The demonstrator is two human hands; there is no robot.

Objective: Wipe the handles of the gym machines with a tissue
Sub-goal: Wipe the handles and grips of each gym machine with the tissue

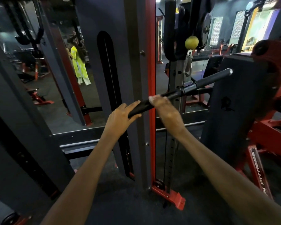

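Both hands grip the smooth black cylindrical bar (pixel 177 91).

The floor (pixel 133 207) is dark and matte, with a slightly speckled look, and it runs from the bottom of the view back into the room. A red base plate (pixel 170 198) of the cable tower stands on it, low in the middle. To the right, a red machine frame (pixel 258 172) with white lettering rests its slanted leg on the floor. At the left, a grey upright (pixel 39 143) meets the floor, with a red foot (pixel 21 220) showing near the bottom corner. In the mirror (pixel 58 98) behind, the same dark floor shows with red bench feet (pixel 39 99) on it.
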